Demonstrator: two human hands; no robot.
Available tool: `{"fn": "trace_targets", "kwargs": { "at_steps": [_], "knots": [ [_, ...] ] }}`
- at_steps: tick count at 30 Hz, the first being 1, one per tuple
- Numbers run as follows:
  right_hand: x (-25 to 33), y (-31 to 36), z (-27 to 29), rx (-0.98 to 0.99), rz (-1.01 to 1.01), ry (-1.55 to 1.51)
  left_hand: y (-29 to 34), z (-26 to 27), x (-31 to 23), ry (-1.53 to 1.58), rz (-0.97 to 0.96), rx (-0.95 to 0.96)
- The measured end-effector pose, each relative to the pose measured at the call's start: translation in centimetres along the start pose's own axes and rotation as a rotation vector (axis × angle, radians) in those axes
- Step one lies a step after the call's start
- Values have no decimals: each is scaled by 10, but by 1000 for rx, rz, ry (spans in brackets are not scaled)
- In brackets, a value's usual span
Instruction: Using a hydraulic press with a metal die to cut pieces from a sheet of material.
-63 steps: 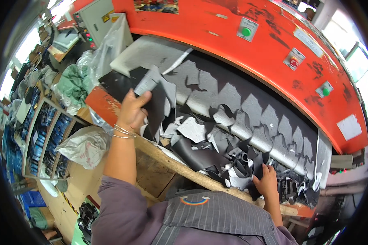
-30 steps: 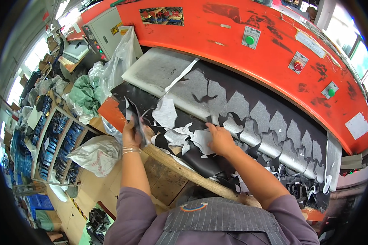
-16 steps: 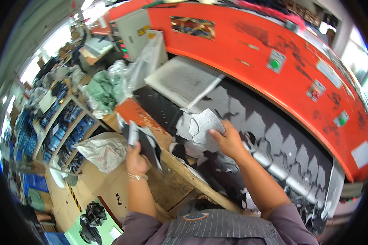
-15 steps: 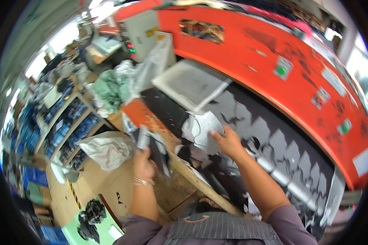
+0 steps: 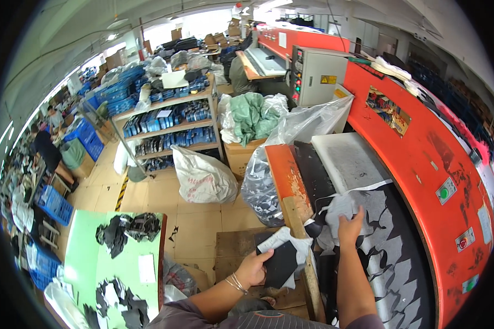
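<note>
Left hand [image 5: 251,268] was closed round a bunch [image 5: 280,266] of black and pale grey pieces, thumb uppermost; the bunch stuck out to the hand's right. Well left of that hand stood a green table [image 5: 85,236], dark scraps [image 5: 112,233] heaped on it. Beyond the hand, up and left, a rack [image 5: 215,115] of blue goods; nearer, a white sack [image 5: 203,178] on the floor. Right of the hand ran a wooden rail [image 5: 310,279]. Past the rail, right hand [image 5: 351,227] lay at a grey piece [image 5: 335,208], thumb over it; could not tell whether it was pinched. Just beyond that hand, a whitish pad [image 5: 351,159]; to its right, a cut sheet [image 5: 389,257], then the red machine [image 5: 417,159].
</note>
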State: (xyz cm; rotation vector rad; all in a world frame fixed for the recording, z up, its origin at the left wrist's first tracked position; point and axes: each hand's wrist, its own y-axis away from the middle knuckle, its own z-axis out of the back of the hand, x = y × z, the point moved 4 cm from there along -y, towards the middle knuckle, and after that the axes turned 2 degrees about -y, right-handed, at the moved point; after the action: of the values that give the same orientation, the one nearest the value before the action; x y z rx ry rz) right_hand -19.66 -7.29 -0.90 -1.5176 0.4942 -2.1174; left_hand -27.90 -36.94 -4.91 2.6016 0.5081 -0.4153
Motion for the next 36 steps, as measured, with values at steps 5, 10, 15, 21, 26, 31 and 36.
{"fn": "trace_targets", "kwargs": {
  "at_steps": [5,10,15,21,26,31,36],
  "knots": [
    [145,77,60,312,679,155,23,8,11,-19,-205,-153],
    [178,176,90,827,818,107,76,-39,38,255,-200,138],
    [198,215,144,975,774,77,128,-10,95,248,-124,213],
    [223,241,191,1187,813,-120,219,0,84,153,-385,-12],
    [234,238,219,1254,754,-150,334,69,10,351,-942,-301],
    [181,188,278,1102,603,20,455,171,-32,397,-1263,-807],
    [36,92,384,724,445,338,431,264,30,431,-1068,-1000]
  ]
}}
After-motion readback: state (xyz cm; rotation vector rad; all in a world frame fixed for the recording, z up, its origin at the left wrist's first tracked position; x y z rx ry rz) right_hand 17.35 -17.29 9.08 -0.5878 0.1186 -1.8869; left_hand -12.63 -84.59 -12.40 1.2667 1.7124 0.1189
